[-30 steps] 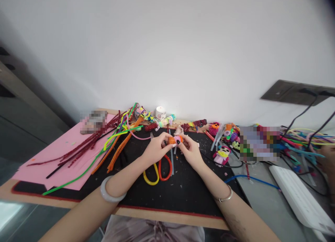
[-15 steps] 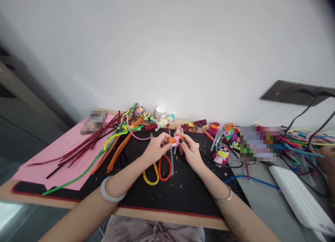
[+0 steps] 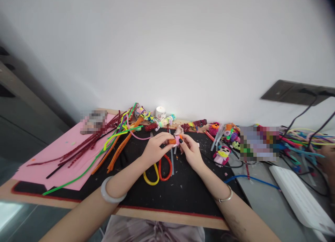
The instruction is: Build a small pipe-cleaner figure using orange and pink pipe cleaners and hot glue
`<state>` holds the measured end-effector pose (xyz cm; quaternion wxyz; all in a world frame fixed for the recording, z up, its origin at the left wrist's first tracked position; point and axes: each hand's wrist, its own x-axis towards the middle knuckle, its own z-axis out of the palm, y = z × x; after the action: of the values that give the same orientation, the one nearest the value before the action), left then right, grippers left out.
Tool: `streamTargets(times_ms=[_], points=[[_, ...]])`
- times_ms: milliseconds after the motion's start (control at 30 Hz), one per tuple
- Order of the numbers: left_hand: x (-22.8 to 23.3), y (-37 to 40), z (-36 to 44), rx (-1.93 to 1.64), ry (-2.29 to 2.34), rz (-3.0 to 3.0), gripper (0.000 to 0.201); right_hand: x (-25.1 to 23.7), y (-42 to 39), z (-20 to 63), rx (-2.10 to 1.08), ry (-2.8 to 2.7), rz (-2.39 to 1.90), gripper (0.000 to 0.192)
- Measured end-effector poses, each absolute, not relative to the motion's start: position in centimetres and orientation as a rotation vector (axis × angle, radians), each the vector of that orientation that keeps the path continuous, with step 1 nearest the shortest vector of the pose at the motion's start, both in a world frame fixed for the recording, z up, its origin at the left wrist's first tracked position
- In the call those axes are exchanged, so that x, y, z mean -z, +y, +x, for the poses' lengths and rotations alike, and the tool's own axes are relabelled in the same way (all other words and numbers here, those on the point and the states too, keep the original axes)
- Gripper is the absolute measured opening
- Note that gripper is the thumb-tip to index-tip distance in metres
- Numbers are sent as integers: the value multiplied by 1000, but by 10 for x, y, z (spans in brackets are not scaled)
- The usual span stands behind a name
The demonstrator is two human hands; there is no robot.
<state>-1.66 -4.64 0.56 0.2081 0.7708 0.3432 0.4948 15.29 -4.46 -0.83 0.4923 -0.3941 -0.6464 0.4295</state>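
Observation:
A small orange and pink fuzzy craft piece (image 3: 177,140) is held up between my hands above the black mat (image 3: 188,193). My left hand (image 3: 158,148) pinches its orange end between thumb and fingers. At the pink side, my right hand (image 3: 190,149) grips it, with a dark-nailed thumb on top. Part of the piece is hidden by the fingers. Scissors (image 3: 165,168) with one yellow and one red handle lie below my left hand, their blades partly covered by it. Clear glue sticks (image 3: 172,165) rest beside the scissors.
Pink paper sheets (image 3: 52,161) with pipe cleaners (image 3: 115,144) lie at left. A white roll (image 3: 160,112) stands at the wall. At right are a pink-and-yellow fuzzy doll (image 3: 222,155), a white power strip (image 3: 300,200) and black cables (image 3: 300,111). A co-worker's hand (image 3: 328,156) shows at the right edge.
The craft piece has turned slightly between my fingers, and my left fingers have shifted a little over its orange end. Everything else lies as before.

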Motion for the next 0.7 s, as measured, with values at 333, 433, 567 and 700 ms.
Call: streamTargets(times_ms=[333, 433, 567, 700], points=[[-3, -45, -18, -1401, 954, 2245, 9, 11, -46, 152, -1061, -1544, -967, 25], [-2, -45, -17, -1387, 958, 2247, 9, 11, -46, 151, -1060, -1543, -974, 25], [-1, -45, -17, -1353, 957, 2241, 10, 11, -46, 151, -1050, -1553, -989, 27], [-1, -45, -17, -1333, 959, 2253, 11, 11, -45, 151, -1048, -1565, -987, 27]])
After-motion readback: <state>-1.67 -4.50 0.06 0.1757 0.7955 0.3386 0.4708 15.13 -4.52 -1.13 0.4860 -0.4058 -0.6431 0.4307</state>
